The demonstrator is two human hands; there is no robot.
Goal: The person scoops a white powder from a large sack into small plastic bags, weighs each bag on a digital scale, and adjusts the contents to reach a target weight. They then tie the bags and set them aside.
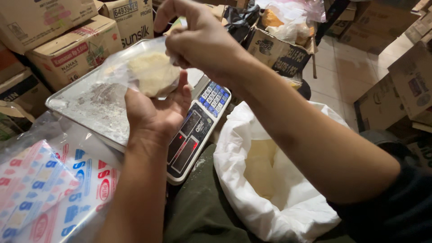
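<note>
There is only one view, from the camera on my head, tilted down and a little forward over my lap. It sits close: my left hand (155, 110) and right hand (202, 42) fill the upper middle, and both forearms run out of the bottom edge. Just below and beyond them I look onto the weighing scale (193, 130) and its metal tray (85, 105). The open white sack (270, 189) lies near, lower right. Stacked cardboard boxes (76, 49) close off the far edge, tiled floor (342, 76) showing at right.
</note>
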